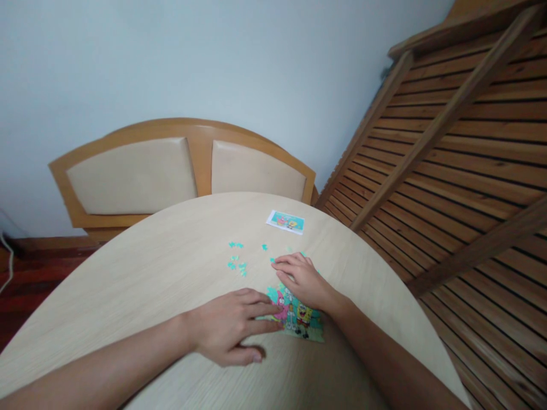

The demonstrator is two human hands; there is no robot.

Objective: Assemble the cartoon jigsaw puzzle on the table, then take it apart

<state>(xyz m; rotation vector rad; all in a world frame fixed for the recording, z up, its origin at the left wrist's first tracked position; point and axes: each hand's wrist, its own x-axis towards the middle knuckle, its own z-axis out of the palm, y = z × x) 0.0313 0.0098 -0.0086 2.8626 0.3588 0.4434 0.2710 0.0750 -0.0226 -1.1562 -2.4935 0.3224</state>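
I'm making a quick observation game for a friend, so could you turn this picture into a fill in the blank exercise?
1. The left hand partly covers a figure coloured ____ on the puzzle.
2. Of the words nearer and farther, the right hand is ____ than the left hand to the picture card.
3. Behind the table, the wooden backrest shows ____ padded panels.

Missing words: pink; nearer; two.
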